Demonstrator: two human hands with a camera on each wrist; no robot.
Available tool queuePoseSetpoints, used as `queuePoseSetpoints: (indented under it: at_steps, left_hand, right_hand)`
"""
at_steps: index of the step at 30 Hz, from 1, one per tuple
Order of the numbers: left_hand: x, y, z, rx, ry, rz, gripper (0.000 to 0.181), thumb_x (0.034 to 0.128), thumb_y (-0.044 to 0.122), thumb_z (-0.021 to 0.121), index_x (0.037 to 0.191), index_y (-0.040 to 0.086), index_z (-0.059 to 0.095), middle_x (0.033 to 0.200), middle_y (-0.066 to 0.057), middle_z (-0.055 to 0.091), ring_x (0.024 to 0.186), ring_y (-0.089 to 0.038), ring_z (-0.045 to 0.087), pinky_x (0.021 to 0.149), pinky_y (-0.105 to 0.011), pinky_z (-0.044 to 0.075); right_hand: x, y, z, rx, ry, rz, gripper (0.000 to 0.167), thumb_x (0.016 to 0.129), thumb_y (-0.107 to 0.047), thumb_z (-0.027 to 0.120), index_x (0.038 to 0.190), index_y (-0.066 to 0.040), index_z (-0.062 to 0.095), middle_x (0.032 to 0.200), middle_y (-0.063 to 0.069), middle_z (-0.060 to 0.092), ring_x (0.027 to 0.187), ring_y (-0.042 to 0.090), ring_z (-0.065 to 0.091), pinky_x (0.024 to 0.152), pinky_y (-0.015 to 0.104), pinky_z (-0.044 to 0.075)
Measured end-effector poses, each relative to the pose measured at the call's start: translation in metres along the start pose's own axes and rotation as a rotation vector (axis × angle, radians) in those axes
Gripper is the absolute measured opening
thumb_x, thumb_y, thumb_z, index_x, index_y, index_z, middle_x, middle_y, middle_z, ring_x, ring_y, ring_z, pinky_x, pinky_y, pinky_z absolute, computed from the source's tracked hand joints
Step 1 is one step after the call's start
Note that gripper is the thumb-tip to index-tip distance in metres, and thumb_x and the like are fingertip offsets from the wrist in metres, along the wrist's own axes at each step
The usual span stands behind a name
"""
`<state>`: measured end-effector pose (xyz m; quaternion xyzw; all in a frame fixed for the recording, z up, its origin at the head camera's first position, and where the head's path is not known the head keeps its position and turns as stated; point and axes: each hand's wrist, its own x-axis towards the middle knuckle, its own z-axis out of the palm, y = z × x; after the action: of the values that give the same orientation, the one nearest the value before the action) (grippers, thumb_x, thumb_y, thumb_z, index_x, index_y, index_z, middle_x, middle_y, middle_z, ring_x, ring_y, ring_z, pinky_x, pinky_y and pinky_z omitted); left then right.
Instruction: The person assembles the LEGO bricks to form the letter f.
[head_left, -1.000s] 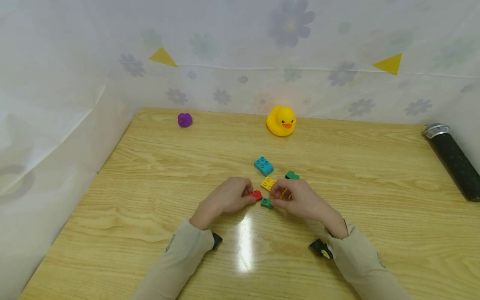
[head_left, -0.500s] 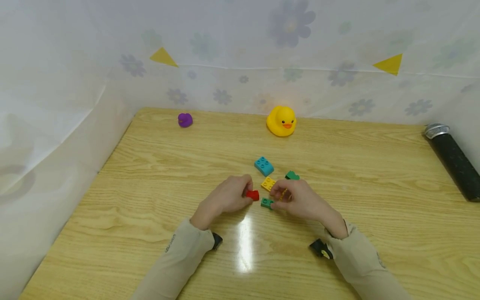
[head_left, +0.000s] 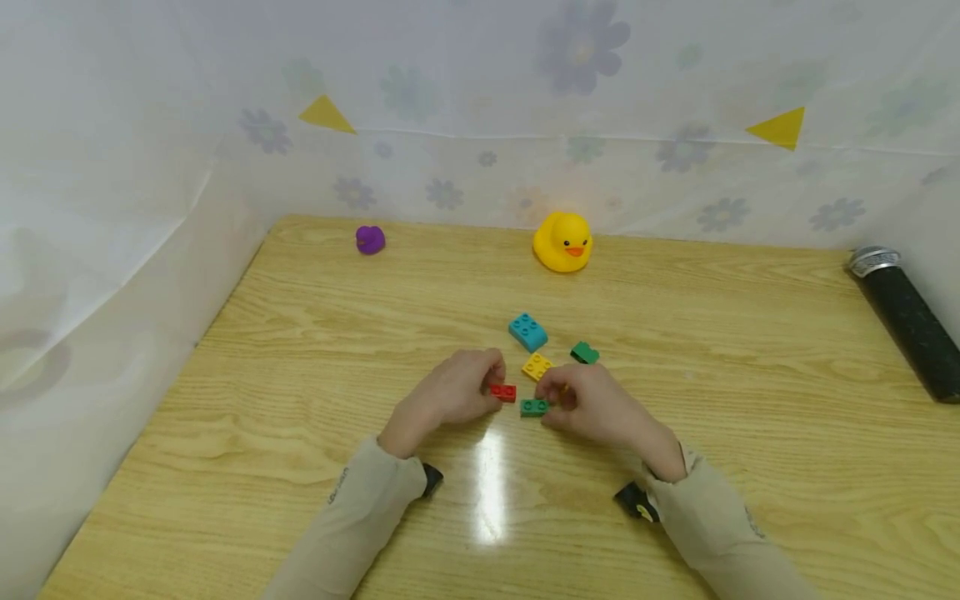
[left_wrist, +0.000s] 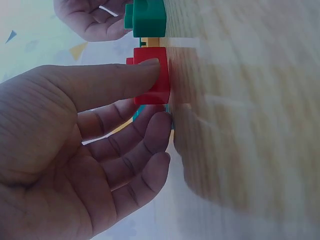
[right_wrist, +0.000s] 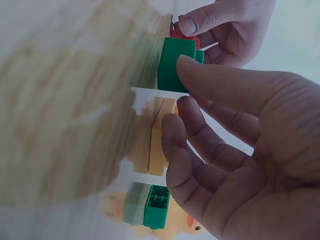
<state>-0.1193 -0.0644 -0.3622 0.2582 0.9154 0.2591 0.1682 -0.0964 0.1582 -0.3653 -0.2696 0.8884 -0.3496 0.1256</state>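
My left hand (head_left: 454, 388) holds a small red brick (head_left: 505, 392) between thumb and fingers, studs up on the table; the left wrist view has the thumb across the red brick (left_wrist: 150, 82). Just right of it, my right hand (head_left: 600, 406) pinches a green two-stud brick (head_left: 533, 407), whose near face shows under the thumb in the right wrist view (right_wrist: 175, 62). A narrow gap parts the two bricks. Behind them lies a yellow brick (head_left: 536, 367), partly hidden by the right fingers. Farther back are a blue brick (head_left: 528, 332) and another green brick (head_left: 584, 353) on its side.
A yellow duck (head_left: 562, 242) and a small purple duck (head_left: 370, 240) stand along the back of the wooden table (head_left: 262, 417). At the right edge lies a black microphone (head_left: 907, 325). A white flowered cloth (head_left: 465, 100) hangs behind.
The red brick has turned in my left fingers from a tilt to studs up and shifted slightly left. The green brick has straightened; my right hand has moved slightly left and down.
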Motion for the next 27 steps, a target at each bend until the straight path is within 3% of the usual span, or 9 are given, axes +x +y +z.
queuePoseSetpoints:
  at_steps: [17, 27]
  left_hand:
    - [-0.0004, 0.0008, -0.0017, -0.003, 0.009, -0.031, 0.013, 0.0845, 0.012, 0.072, 0.09, 0.012, 0.06, 0.08, 0.003, 0.058, 0.071, -0.014, 0.051, 0.064, -0.028, 0.043]
    - [0.0, 0.0016, -0.0028, -0.03, 0.041, -0.037, 0.008, 0.0859, 0.01, 0.068, 0.09, 0.011, 0.062, 0.083, 0.002, 0.061, 0.072, -0.014, 0.053, 0.066, -0.028, 0.046]
  right_hand:
    - [0.0011, -0.0045, 0.0045, -0.055, 0.042, 0.062, 0.014, 0.078, -0.008, 0.078, 0.086, -0.008, 0.066, 0.078, -0.002, 0.062, 0.065, 0.008, 0.052, 0.061, 0.025, 0.045]
    - [0.0008, -0.0042, 0.0044, -0.002, 0.061, 0.048, 0.02, 0.079, -0.017, 0.08, 0.089, -0.008, 0.065, 0.076, -0.004, 0.058, 0.064, 0.01, 0.05, 0.059, 0.024, 0.045]
